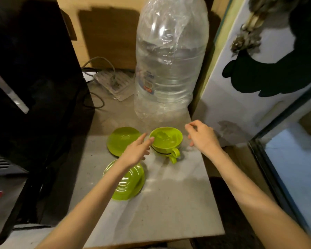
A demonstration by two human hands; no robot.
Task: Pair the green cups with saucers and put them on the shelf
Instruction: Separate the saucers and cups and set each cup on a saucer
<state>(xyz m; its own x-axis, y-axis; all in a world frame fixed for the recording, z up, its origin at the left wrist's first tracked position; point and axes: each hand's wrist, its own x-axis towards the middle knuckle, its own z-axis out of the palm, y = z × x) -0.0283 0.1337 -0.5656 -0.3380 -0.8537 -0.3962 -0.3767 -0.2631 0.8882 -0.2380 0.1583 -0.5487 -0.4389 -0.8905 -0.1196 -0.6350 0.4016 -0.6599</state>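
Two green cups (166,141) stand nested one inside the other on the grey shelf surface (169,203), handles pointing toward me. My left hand (136,151) is open, its fingertips touching the left rim of the top cup. My right hand (202,135) hovers open just right of the cups, apart from them. One green saucer (120,139) lies flat to the left of the cups. Nearer to me lies a second green saucer (131,184), partly hidden under my left forearm.
A large clear plastic water bottle (169,65) stands right behind the cups. A black appliance (31,78) walls off the left side. A power strip with cables (113,83) lies at the back. A white panel (250,83) and a glass door (294,168) are on the right.
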